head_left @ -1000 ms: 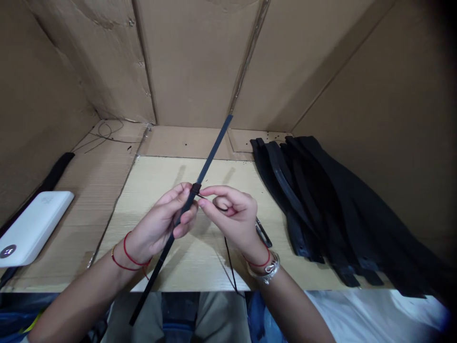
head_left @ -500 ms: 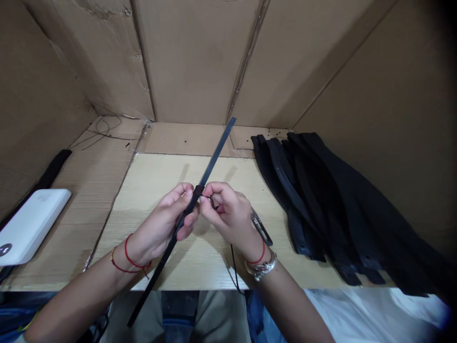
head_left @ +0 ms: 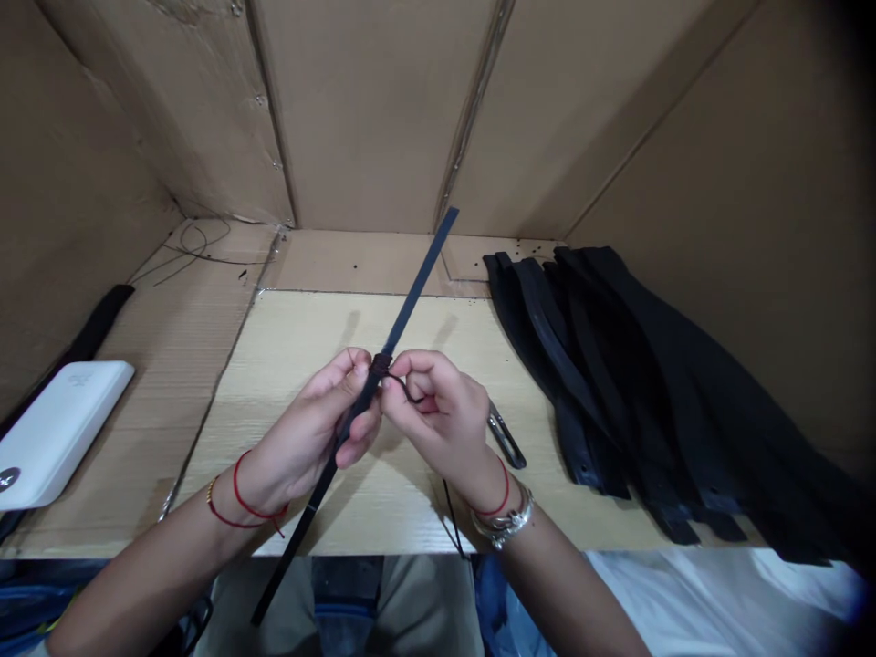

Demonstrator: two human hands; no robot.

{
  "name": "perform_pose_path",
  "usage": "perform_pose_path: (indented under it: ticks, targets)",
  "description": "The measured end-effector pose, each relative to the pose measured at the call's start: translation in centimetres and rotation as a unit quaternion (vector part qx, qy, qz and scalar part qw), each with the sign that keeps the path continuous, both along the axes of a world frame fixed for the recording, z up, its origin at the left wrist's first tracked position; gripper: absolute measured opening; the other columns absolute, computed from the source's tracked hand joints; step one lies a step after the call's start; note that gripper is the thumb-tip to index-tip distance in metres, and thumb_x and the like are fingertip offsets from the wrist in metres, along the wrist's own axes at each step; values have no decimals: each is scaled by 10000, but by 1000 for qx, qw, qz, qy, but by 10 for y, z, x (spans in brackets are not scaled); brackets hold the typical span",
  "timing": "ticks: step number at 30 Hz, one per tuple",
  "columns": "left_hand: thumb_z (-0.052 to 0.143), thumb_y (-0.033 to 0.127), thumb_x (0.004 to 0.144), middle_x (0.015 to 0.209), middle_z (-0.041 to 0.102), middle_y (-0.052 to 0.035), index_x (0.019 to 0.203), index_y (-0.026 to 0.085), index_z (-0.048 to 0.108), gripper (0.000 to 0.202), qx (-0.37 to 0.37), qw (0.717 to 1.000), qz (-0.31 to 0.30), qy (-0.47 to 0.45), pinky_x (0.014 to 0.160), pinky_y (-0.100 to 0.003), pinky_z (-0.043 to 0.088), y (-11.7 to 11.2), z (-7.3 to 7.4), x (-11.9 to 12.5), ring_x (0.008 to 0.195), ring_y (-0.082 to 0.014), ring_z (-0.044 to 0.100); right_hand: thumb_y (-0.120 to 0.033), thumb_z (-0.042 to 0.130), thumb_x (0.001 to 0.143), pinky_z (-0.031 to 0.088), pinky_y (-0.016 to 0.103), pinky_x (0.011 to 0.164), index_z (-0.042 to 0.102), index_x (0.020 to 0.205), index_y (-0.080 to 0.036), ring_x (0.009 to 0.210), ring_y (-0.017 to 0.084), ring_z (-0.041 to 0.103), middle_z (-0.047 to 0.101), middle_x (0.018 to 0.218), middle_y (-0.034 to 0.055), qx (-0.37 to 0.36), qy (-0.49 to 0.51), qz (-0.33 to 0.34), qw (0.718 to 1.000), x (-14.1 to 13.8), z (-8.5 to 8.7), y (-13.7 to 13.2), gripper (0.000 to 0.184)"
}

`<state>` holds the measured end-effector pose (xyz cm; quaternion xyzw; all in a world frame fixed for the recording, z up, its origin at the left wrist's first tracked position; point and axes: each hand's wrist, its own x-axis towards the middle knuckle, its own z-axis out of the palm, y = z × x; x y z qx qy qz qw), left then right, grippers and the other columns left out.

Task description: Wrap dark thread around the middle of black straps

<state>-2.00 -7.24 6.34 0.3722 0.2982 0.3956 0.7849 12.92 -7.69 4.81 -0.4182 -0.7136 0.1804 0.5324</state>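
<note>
My left hand (head_left: 338,406) grips a long, thin black strip (head_left: 421,285) near its middle, thumb on top and fingers beneath. The strip slants from the lower left, past the table's front edge, up to the back. Dark cord (head_left: 380,365) is wound in a narrow band around it, just at my left thumb tip. Beside this band, my right hand (head_left: 438,401) pinches the cord's loose end between thumb and forefinger. A small loop of cord curls by its fingers, and more cord (head_left: 450,511) hangs below the wrist. Part of the cord is hidden behind my right hand.
Several black strips of material (head_left: 616,383) lie heaped at the right. A small metal tool (head_left: 506,438) rests beside my right wrist. At the left are a white power bank (head_left: 65,433), a black strip and loose thin wire (head_left: 195,245). Cardboard walls (head_left: 376,109) enclose the table.
The black strip has tilted slightly, its far tip moving up and right. A loop of cord now shows more clearly by my right fingers. Both hands keep nearly the same place.
</note>
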Motion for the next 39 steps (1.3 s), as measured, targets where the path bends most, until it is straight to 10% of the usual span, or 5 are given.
perform_pose_path:
  ticks: [11, 23, 39]
  targets:
    - [589, 358, 932, 474, 503, 80, 851, 188, 454, 232, -30, 999, -30, -12, 315, -64, 297, 1, -5, 0, 308, -19, 390, -166, 545, 909, 432, 225, 488, 551, 861, -197, 481, 98, 548, 623, 585, -40, 253, -193, -43, 947, 10, -2, 10, 58]
    - [501, 220, 968, 507, 494, 76, 863, 163, 501, 120, -44, 991, -78, -97, 321, -64, 341, 6, -5, -5, 301, -8, 364, -117, 651, 814, 235, 185, 374, 561, 859, -211, 409, 43, 252, 288, 535, -118, 142, 3, -3, 990, 3, -2, 6, 138]
    - [409, 333, 1021, 483, 507, 87, 873, 223, 359, 191, 59, 997, -11, 50, 359, -74, 306, -7, 5, -3, 319, -28, 384, -122, 695, 757, 216, 189, 378, 598, 813, -202, 402, 37, 234, 292, 516, -121, 152, 22, -23, 988, 4, -1, 4, 138]
